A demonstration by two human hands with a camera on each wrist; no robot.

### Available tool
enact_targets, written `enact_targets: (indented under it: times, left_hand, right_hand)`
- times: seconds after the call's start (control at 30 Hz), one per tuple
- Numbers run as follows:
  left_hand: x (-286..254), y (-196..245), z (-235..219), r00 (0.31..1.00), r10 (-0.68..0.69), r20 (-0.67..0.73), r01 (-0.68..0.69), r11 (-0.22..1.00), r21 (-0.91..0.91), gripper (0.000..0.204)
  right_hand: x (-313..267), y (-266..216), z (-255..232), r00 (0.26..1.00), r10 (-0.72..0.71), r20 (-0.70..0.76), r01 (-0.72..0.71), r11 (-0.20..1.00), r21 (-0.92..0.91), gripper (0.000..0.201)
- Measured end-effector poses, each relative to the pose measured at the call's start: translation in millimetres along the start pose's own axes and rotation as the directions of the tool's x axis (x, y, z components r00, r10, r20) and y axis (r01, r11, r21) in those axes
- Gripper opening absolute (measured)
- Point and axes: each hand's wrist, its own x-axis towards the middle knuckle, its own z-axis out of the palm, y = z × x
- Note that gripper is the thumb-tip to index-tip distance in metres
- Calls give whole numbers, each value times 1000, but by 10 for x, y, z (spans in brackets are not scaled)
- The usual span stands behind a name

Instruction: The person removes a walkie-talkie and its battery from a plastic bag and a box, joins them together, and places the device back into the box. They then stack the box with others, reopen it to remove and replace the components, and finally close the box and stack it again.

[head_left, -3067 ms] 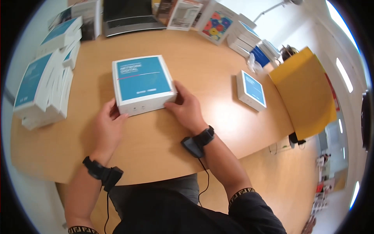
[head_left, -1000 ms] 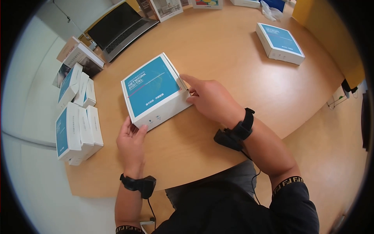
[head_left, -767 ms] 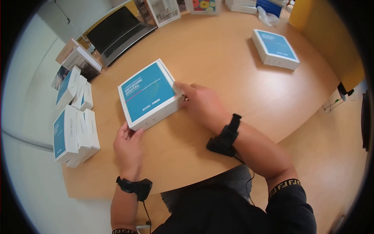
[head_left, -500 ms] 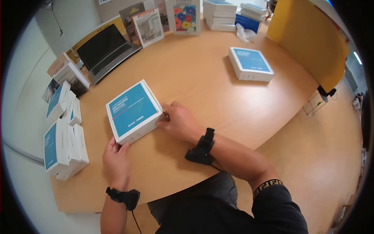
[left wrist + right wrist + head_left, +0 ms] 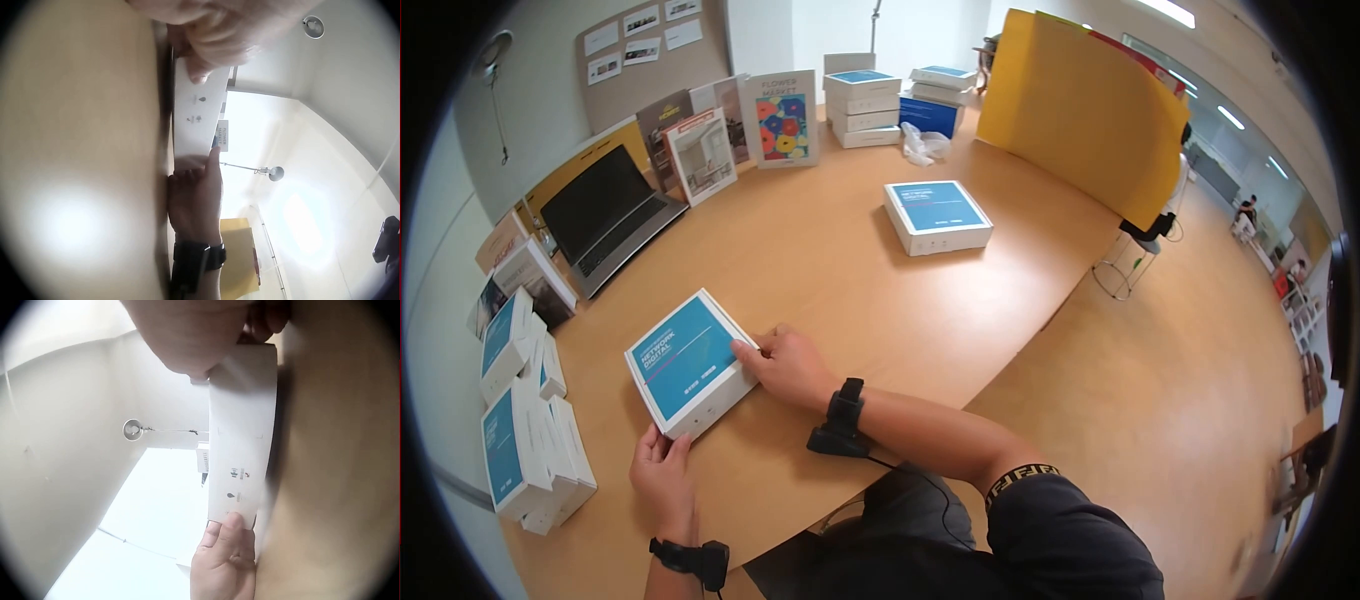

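Note:
A white cardboard box with a teal lid panel reading "NETWORK DIGITAL" (image 5: pixel 683 355) rests on the wooden table, turned at an angle. My left hand (image 5: pixel 664 478) grips its near corner, thumb on the front wall and fingers round the left side. At the right end my right hand (image 5: pixel 793 366) holds the box, thumb over the lid's edge, fingers curled low by the side wall. The left wrist view shows the box's printed front wall (image 5: pixel 199 115) between both hands. In the right wrist view the left thumb (image 5: pixel 234 520) presses that same wall.
Another teal-lidded box (image 5: pixel 940 228) lies farther right on the table (image 5: pixel 830 260). Similar boxes (image 5: pixel 525 450) lean in a stack at the left edge. A laptop (image 5: pixel 615 215), upright books (image 5: pixel 780 120) and more stacked boxes (image 5: pixel 862 105) line the back. A yellow partition (image 5: pixel 1080 110) stands right.
The head view has swung right, so the table's things sit farther left and lower. Since the oldest frame the box has turned on the table. The right thumb now lies on the lid's edge.

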Motion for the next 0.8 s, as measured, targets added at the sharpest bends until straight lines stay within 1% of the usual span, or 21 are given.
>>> enact_targets:
  times: [0.07,0.1,0.13,0.17,0.2,0.23,0.27,0.3,0.33,0.37,0.43,0.47,0.53,0.57,0.6,0.63,0.67,0.7,0.73,0.77,0.8]
  left_hand:
    - [-7,47,-2,1000,-16,-13,16,1000,-11,45]
    - [-4,16,-16,1000,-17,9,17,1000,-18,45]
    - [7,-45,-56,1000,-3,-1,3,1000,-17,46]
    - [21,-89,-67,1000,12,-3,-12,1000,-18,46]
    - [10,-93,-55,1000,-1,-1,1,1000,-16,47]
    - [8,-96,-45,999,-6,33,6,1000,-23,47]
    - [13,-98,-57,999,-1,47,3,998,-56,47]
    - [12,-90,-60,999,3,53,2,996,-89,47]
    - [-15,-44,-46,998,27,60,-22,997,-69,47]
    - [-13,-58,-56,997,22,75,-17,997,-72,47]
    - [6,-134,-93,990,62,123,-52,995,-84,46]
    - [-13,-164,-60,991,62,119,-52,995,-83,46]
    - [-63,-216,-59,980,62,187,-60,998,-14,43]
    - [-88,-190,-69,985,54,163,-54,999,-9,43]
    - [-107,-123,-46,981,46,191,-49,999,9,40]
    - [-107,-69,-19,975,41,218,-47,999,21,36]
    - [-115,-43,-28,982,37,186,-42,999,20,36]
    - [-115,-28,-39,979,-7,206,2,1000,22,32]
    - [-116,-13,-34,972,-50,229,46,999,20,28]
    - [-129,7,-26,977,-55,205,53,998,16,28]
    - [-137,24,-7,973,-47,226,45,999,13,25]
  right_hand:
    - [-35,37,83,973,-157,-170,167,985,44,48]
    - [-52,62,112,971,-149,-187,158,987,33,48]
    - [-97,15,102,991,-31,-131,58,977,207,48]
    - [-154,-73,53,995,77,-66,-47,928,370,48]
    - [-215,-162,-24,992,110,-58,-82,929,361,47]
    - [-229,-152,-35,988,128,-86,-90,931,354,47]
    - [-236,-157,14,981,184,-53,-132,851,508,46]
    - [-245,-147,41,974,227,-8,-168,745,645,45]
    - [-284,-189,18,956,290,36,-226,655,721,45]
    - [-322,-201,-14,953,301,24,-225,656,720,45]
    - [-402,-187,-90,947,318,53,-218,512,831,45]
    - [-443,-155,-204,947,316,57,-221,512,830,45]
    - [-489,-72,-515,914,406,5,-266,589,763,44]
    - [-498,-37,-656,922,382,-57,-189,575,796,41]
    - [-497,3,-802,927,358,-114,-114,556,823,38]
    - [-492,20,-970,916,333,-225,-9,577,817,44]
    - [-461,45,-1132,888,292,-356,102,631,769,43]
    - [-432,47,-1314,842,307,-443,133,678,723,42]
    - [-391,135,-1510,824,278,-494,182,695,695,41]
    - [-354,256,-1693,801,251,-543,229,709,667,41]
    - [-332,319,-1866,772,270,-576,241,713,658,41]
